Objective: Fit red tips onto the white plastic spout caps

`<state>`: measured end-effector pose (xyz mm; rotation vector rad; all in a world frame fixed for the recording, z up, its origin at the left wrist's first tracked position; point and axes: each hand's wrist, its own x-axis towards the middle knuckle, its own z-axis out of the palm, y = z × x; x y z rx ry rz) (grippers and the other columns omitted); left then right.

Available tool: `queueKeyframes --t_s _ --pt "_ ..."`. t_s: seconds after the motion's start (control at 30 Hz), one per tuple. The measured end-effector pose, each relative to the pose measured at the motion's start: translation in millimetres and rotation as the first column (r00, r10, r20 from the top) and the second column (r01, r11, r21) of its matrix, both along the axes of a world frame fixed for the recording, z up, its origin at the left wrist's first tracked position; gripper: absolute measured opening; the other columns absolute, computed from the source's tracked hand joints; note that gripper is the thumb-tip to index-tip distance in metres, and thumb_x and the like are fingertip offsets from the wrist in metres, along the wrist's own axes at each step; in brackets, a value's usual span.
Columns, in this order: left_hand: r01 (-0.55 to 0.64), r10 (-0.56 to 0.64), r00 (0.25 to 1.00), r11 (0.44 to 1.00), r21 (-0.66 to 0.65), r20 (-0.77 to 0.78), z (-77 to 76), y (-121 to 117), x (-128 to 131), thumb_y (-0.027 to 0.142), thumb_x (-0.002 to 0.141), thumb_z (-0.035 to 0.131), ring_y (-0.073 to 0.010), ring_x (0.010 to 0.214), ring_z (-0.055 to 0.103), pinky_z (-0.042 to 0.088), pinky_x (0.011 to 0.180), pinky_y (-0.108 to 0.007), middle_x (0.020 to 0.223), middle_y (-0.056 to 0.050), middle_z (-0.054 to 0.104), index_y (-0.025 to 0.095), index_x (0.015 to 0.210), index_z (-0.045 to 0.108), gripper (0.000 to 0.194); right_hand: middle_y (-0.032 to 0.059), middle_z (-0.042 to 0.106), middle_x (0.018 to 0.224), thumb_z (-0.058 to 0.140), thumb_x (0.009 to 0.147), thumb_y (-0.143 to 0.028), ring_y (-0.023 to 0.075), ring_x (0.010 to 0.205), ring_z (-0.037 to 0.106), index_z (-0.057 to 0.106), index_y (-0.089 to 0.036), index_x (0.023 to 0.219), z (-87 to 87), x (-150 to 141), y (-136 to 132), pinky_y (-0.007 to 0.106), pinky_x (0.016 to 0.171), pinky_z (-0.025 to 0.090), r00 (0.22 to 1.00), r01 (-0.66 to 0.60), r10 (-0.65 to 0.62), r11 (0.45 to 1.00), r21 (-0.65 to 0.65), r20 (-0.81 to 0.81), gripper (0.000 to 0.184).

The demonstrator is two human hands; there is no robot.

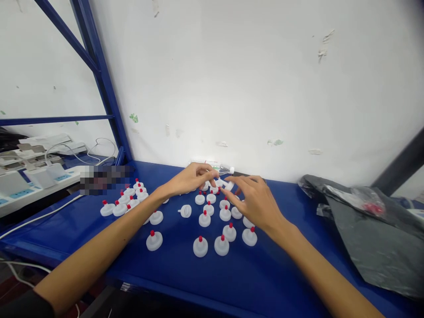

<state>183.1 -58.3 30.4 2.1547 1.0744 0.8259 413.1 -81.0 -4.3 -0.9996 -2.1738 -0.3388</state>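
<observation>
My left hand (pixel 201 175) reaches over the far part of the blue table, thumb and fingers drawn together; what sits in the pinch is too small to make out. Close beside it, my right hand (pixel 253 196) has its thumb and forefinger around a small white plastic cap (pixel 228 185). Below and around both hands stand several round white caps with red tips, such as a near one (pixel 200 246) and another by my left forearm (pixel 154 240). One white cap without a red tip (pixel 185 211) lies on its side. Some caps are hidden behind my hands.
A clear plastic bottle (pixel 227 169) lies against the wall. More red-tipped caps (pixel 119 208) cluster at the left. On the right rests a dark grey plastic bag (pixel 367 234). Power strips with white adapters (pixel 44 176) and cables are at far left, beside a blue metal frame (pixel 106 88).
</observation>
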Motion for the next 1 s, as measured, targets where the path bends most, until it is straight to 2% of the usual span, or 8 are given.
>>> queueKeyframes --t_s 0.1,0.17,0.23,0.3,0.47,0.57,0.87,1.0 --pt "-0.137 0.175 0.965 0.971 0.195 -0.197 -6.2 11.1 -10.4 0.039 0.096 0.052 -0.0154 0.067 0.062 0.044 0.064 -0.028 0.086 -0.006 0.077 0.017 0.092 0.074 0.032 0.0053 0.077 0.087 0.049 0.103 -0.048 0.0259 0.086 0.070 0.063 -0.022 0.121 3.9 17.0 14.4 0.038 0.089 0.045 0.992 0.122 -0.126 0.985 -0.123 -0.026 0.035" --pt "-0.145 0.230 0.909 0.957 0.253 -0.347 -11.2 17.6 -16.8 0.034 0.094 0.054 -0.0175 0.071 0.064 0.044 0.067 -0.029 0.083 -0.006 0.077 0.018 0.090 0.077 0.028 0.0070 0.075 0.082 0.036 0.106 -0.048 0.0270 0.078 0.070 0.059 -0.019 0.123 2.8 34.0 27.7 0.037 0.079 0.045 0.982 0.178 -0.186 0.969 -0.173 -0.032 0.041" --pt "-0.118 0.214 0.862 0.966 0.229 -0.459 -15.8 22.2 -21.7 0.031 0.092 0.054 -0.0188 0.073 0.066 0.043 0.066 -0.029 0.085 -0.006 0.078 0.020 0.094 0.078 0.027 0.0089 0.073 0.076 0.025 0.108 -0.045 0.0296 0.071 0.069 0.055 -0.016 0.123 -3.0 52.8 42.5 0.036 0.070 0.044 0.969 0.235 -0.247 0.944 -0.230 -0.024 0.045" --pt "-0.089 0.189 0.833 0.974 0.210 -0.520 -19.4 25.1 -25.2 0.028 0.090 0.055 -0.0198 0.078 0.067 0.044 0.067 -0.028 0.092 -0.006 0.078 0.021 0.098 0.078 0.026 0.0093 0.072 0.074 0.024 0.107 -0.044 0.0311 0.070 0.070 0.055 -0.015 0.119 -12.4 70.4 57.0 0.035 0.067 0.043 0.962 0.262 -0.275 0.919 -0.296 -0.002 0.043" --pt "-0.024 0.130 0.811 0.981 0.191 -0.571 -24.9 29.2 -30.7 0.022 0.088 0.057 -0.0201 0.084 0.069 0.045 0.071 -0.028 0.101 -0.006 0.079 0.022 0.102 0.078 0.026 0.0066 0.072 0.074 0.024 0.106 -0.047 0.0287 0.072 0.071 0.055 -0.021 0.108 -37.0 98.7 83.4 0.033 0.065 0.043 0.962 0.259 -0.272 0.863 -0.435 0.033 0.040" --pt "-0.001 0.100 0.799 0.986 0.165 -0.593 -27.3 30.6 -31.2 0.021 0.085 0.060 -0.0200 0.083 0.070 0.045 0.071 -0.028 0.100 -0.006 0.079 0.023 0.103 0.079 0.026 0.0065 0.073 0.075 0.024 0.106 -0.049 0.0286 0.072 0.071 0.055 -0.023 0.105 -43.2 105.0 90.1 0.033 0.064 0.044 0.959 0.262 -0.282 0.835 -0.485 0.032 0.041" --pt "0.001 0.098 0.767 0.988 0.153 -0.634 -28.7 27.2 -25.5 0.017 0.084 0.061 -0.0210 0.087 0.070 0.045 0.073 -0.028 0.101 -0.006 0.079 0.022 0.093 0.079 0.021 0.0100 0.074 0.084 0.019 0.106 -0.049 0.0314 0.080 0.071 0.054 -0.021 0.116 -22.6 99.1 79.7 0.035 0.071 0.042 0.941 0.307 -0.339 0.861 -0.405 -0.008 0.046" --pt "-0.035 0.135 0.753 0.986 0.165 -0.645 -25.5 26.1 -25.4 0.019 0.084 0.062 -0.0217 0.086 0.069 0.043 0.070 -0.028 0.097 -0.006 0.079 0.022 0.093 0.077 0.018 0.0103 0.073 0.078 0.021 0.106 -0.047 0.0327 0.078 0.070 0.056 -0.019 0.116 -16.7 91.6 72.7 0.035 0.071 0.040 0.939 0.327 -0.345 0.878 -0.349 0.010 0.046"
